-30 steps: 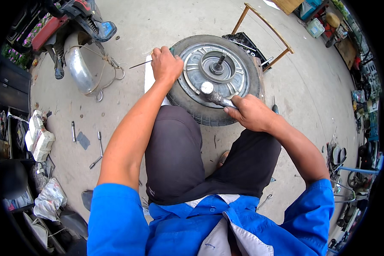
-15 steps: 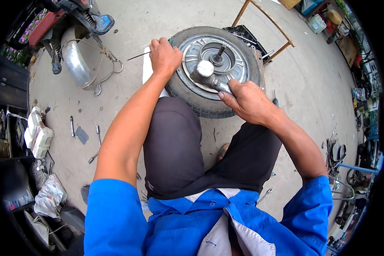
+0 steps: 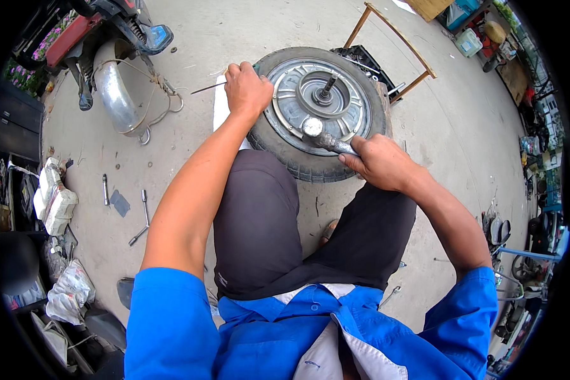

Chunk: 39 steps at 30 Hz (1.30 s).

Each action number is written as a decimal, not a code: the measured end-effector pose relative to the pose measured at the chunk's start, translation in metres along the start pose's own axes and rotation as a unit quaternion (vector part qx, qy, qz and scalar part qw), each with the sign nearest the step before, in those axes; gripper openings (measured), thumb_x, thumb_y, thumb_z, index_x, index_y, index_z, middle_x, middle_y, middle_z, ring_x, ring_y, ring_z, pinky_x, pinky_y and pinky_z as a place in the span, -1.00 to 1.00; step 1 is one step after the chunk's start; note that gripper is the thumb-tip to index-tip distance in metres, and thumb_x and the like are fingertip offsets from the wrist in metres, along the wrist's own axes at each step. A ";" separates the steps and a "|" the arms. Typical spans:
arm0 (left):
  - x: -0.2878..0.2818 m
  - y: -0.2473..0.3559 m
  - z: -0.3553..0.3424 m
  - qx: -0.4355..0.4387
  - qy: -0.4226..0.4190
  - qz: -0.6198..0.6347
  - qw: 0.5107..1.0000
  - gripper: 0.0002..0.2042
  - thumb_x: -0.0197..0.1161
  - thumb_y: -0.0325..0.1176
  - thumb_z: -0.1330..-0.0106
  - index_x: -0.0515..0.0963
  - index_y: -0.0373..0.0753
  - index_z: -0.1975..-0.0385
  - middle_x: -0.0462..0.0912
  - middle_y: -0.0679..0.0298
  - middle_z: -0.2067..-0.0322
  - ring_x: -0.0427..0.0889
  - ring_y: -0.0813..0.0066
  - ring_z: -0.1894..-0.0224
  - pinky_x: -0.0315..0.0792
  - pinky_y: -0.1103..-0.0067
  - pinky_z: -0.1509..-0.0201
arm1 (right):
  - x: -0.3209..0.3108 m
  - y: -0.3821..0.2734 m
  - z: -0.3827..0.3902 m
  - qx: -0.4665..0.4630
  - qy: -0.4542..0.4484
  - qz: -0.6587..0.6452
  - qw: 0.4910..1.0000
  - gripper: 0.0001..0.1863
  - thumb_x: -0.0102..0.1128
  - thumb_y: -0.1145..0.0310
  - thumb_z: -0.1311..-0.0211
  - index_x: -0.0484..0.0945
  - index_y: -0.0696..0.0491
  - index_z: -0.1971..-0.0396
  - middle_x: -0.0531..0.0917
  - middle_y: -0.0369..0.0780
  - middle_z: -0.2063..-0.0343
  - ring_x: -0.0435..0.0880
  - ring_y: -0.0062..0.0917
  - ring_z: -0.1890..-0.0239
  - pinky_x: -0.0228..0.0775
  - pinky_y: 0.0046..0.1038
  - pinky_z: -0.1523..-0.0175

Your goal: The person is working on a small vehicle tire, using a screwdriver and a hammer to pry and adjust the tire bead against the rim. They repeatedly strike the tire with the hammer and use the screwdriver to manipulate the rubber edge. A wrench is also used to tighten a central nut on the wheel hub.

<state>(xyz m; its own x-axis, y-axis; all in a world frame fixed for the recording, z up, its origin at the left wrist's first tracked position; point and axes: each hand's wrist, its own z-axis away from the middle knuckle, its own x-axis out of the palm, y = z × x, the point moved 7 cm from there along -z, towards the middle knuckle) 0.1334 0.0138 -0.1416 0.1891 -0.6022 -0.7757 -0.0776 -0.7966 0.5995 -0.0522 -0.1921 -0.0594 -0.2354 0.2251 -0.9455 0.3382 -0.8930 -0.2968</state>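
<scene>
A wheel with a black tyre [image 3: 275,142] and a grey metal hub [image 3: 288,104] lies flat before my knees, a threaded axle [image 3: 327,87] standing up from its middle. My right hand [image 3: 380,161] is closed round the handle of a hammer [image 3: 326,140], whose head is over the near part of the hub. Whether the head touches the metal, I cannot tell. At the tyre's left edge my left hand [image 3: 247,92] is closed on a screwdriver [image 3: 209,87]. Its thin dark shaft points left, away from the wheel, and the fingers hide most of its handle.
Behind the wheel are a black crate [image 3: 367,63] of tools and a wooden frame [image 3: 399,38]. A partly dismantled motorbike [image 3: 117,82] stands far left. Wrenches [image 3: 144,215] lie on the floor at left, near white foam blocks [image 3: 57,196]. Parts and metal stands line the right side.
The hammer has come down closer to the hub, its head shifting slightly right and toward me. My left hand keeps its grip at the tyre's edge. The whole view has shifted slightly.
</scene>
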 end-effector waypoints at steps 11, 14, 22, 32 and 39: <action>-0.003 -0.006 -0.006 -0.003 0.026 0.030 0.999 -0.58 0.21 -0.26 -0.26 0.48 -0.49 0.01 0.42 -0.16 -0.09 0.37 -0.07 -0.23 0.30 0.20 -0.30 | -0.003 -0.010 -0.011 0.006 -0.038 -0.058 0.998 -0.50 0.11 0.08 -0.44 0.51 0.29 0.47 0.56 0.13 0.62 0.63 0.06 0.45 0.43 -0.04 0.30; -0.002 -0.014 -0.006 -0.023 0.032 0.073 0.997 -0.55 0.14 -0.15 -0.35 0.49 -0.50 0.04 0.44 -0.18 -0.08 0.40 -0.09 -0.21 0.31 0.20 -0.29 | -0.018 -0.036 -0.033 0.036 0.009 -0.085 0.996 -0.49 0.10 0.08 -0.45 0.51 0.30 0.47 0.55 0.16 0.62 0.62 0.11 0.44 0.43 -0.05 0.28; -0.003 -0.022 -0.015 -0.049 0.082 0.119 0.988 -0.52 0.06 -0.07 -0.44 0.48 -0.51 0.12 0.49 -0.25 0.00 0.45 -0.19 -0.12 0.33 0.12 -0.23 | 0.007 -0.032 -0.077 0.004 0.005 -0.021 1.000 -0.48 0.09 0.12 -0.44 0.54 0.34 0.51 0.58 0.22 0.57 0.63 0.15 0.40 0.47 -0.02 0.23; -0.001 -0.029 -0.013 -0.075 0.092 0.145 0.982 -0.53 0.01 -0.08 -0.48 0.47 -0.53 0.14 0.48 -0.26 -0.01 0.45 -0.19 -0.13 0.31 0.14 -0.24 | 0.015 -0.027 -0.088 -0.032 0.025 -0.021 0.999 -0.45 0.05 0.09 -0.48 0.48 0.32 0.54 0.53 0.20 0.60 0.58 0.14 0.45 0.37 -0.03 0.32; -0.003 -0.031 -0.012 -0.079 0.102 0.163 0.978 -0.54 -0.02 -0.11 -0.49 0.47 -0.54 0.14 0.46 -0.27 -0.05 0.43 -0.19 -0.14 0.30 0.16 -0.25 | 0.001 -0.034 -0.091 0.028 0.067 -0.072 0.995 -0.44 0.07 0.14 -0.44 0.55 0.36 0.59 0.57 0.26 0.55 0.62 0.19 0.36 0.45 0.01 0.19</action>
<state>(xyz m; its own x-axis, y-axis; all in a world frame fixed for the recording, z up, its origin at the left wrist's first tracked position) 0.1468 0.0406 -0.1551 0.3721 -0.7872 -0.4918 -0.0164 -0.5353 0.8445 0.0189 -0.1258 -0.0627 -0.1539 0.3990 -0.9040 0.2576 -0.8670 -0.4265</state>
